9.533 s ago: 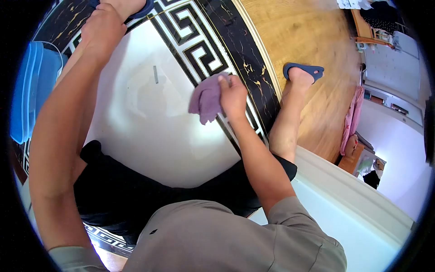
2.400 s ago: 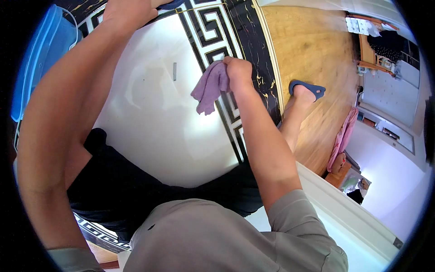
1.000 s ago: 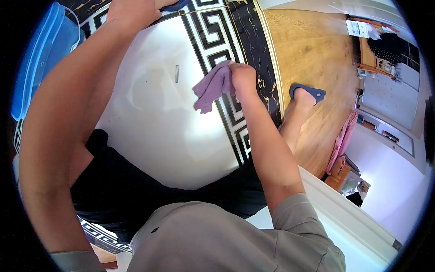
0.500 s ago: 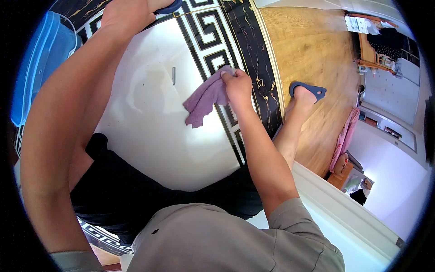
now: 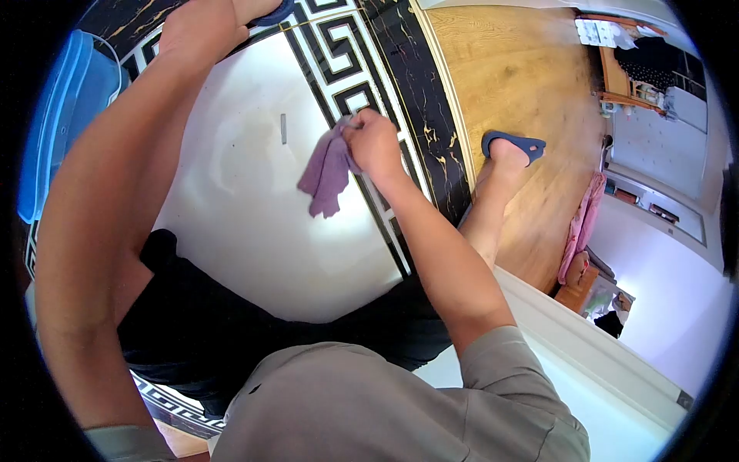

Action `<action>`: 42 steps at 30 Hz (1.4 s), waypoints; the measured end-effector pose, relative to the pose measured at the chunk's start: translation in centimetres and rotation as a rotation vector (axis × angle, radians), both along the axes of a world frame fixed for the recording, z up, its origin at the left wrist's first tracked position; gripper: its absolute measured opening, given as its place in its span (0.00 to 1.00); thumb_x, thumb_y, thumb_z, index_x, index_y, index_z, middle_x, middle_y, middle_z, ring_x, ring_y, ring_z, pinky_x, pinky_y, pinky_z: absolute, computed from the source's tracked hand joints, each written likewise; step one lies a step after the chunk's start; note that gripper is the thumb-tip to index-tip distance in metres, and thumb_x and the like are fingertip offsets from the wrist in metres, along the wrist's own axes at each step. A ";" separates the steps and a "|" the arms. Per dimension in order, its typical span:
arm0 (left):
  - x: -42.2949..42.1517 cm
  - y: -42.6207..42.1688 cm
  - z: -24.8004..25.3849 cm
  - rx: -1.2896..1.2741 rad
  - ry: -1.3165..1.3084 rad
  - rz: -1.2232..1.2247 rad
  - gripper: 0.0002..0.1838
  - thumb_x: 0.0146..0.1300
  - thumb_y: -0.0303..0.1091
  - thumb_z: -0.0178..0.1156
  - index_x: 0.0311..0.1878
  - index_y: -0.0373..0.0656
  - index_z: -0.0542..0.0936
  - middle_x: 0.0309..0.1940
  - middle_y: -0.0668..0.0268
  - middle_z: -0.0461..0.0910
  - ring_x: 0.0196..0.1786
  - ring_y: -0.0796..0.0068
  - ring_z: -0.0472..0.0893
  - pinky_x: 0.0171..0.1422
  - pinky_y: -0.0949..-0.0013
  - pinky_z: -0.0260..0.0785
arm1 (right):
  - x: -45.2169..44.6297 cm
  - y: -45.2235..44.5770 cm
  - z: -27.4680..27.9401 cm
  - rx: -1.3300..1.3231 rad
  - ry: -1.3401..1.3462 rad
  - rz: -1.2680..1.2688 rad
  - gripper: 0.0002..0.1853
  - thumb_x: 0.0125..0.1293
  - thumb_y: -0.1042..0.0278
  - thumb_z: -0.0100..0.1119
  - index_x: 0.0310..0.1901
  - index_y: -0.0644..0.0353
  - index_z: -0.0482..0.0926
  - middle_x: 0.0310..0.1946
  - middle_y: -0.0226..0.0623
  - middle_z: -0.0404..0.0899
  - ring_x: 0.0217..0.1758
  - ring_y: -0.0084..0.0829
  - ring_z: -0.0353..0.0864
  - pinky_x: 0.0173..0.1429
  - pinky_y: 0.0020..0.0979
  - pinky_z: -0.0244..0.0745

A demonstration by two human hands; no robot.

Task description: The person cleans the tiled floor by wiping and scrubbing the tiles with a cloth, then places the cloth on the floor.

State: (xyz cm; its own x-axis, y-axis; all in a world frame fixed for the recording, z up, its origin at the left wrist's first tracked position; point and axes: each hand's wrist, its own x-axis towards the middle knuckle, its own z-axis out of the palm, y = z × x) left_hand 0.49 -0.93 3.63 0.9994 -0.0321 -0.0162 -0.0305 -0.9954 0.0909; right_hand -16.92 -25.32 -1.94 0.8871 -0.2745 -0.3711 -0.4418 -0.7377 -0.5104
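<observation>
My right hand is closed around one end of a purple cloth. The cloth's loose part hangs in folds over the glossy white floor tile; whether it touches the tile I cannot tell. My left hand is at the top left, against a bare foot in a dark blue slipper. Its fingers are mostly hidden. A short grey strip-like mark and a dark speck show on the tile, left of the cloth.
A blue bucket with a handle stands at far left. A black-and-white patterned border and a black marble strip edge the tile. Beyond lies a wooden floor, where my other slippered foot rests.
My right hand has moved left with the cloth, which is now more bunched and hangs narrower. The view has shifted slightly; my left hand remains near the slippered foot.
</observation>
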 end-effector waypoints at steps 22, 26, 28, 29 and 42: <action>-0.1 0.2 -0.4 0.067 -0.021 -0.062 0.25 0.58 0.42 0.68 0.50 0.32 0.76 0.45 0.44 0.86 0.49 0.47 0.87 0.54 0.52 0.80 | -1.5 -2.3 -2.3 -0.325 -0.488 0.369 0.10 0.60 0.79 0.62 0.44 0.62 0.84 0.36 0.46 0.81 0.40 0.51 0.83 0.44 0.44 0.79; 1.2 2.8 -0.9 -0.061 0.093 -0.162 0.27 0.58 0.44 0.69 0.51 0.32 0.76 0.45 0.43 0.86 0.49 0.47 0.87 0.55 0.52 0.80 | -6.4 -3.8 -1.6 -0.235 -0.581 0.354 0.12 0.57 0.82 0.60 0.43 0.65 0.83 0.29 0.44 0.74 0.36 0.49 0.78 0.42 0.48 0.75; 2.2 4.7 -0.9 -0.158 0.146 -0.240 0.27 0.58 0.44 0.70 0.51 0.32 0.75 0.45 0.43 0.86 0.49 0.47 0.87 0.55 0.52 0.80 | -8.5 -4.1 -1.0 -0.273 -0.506 0.350 0.13 0.56 0.82 0.60 0.44 0.66 0.84 0.29 0.44 0.74 0.36 0.49 0.78 0.41 0.47 0.74; 2.2 4.4 -1.3 -0.137 0.128 -0.229 0.28 0.58 0.45 0.70 0.51 0.31 0.75 0.45 0.43 0.86 0.49 0.47 0.87 0.55 0.52 0.80 | -9.1 -4.2 -0.9 -0.290 -0.472 0.348 0.14 0.56 0.83 0.61 0.45 0.66 0.84 0.30 0.44 0.74 0.36 0.49 0.78 0.41 0.47 0.74; -0.2 -0.1 -0.1 0.115 0.018 -0.024 0.29 0.60 0.47 0.70 0.53 0.32 0.74 0.46 0.44 0.86 0.51 0.47 0.87 0.58 0.50 0.79 | -5.9 -5.2 -2.6 -0.307 -0.632 0.047 0.14 0.59 0.82 0.63 0.48 0.63 0.85 0.35 0.45 0.76 0.41 0.48 0.77 0.47 0.44 0.74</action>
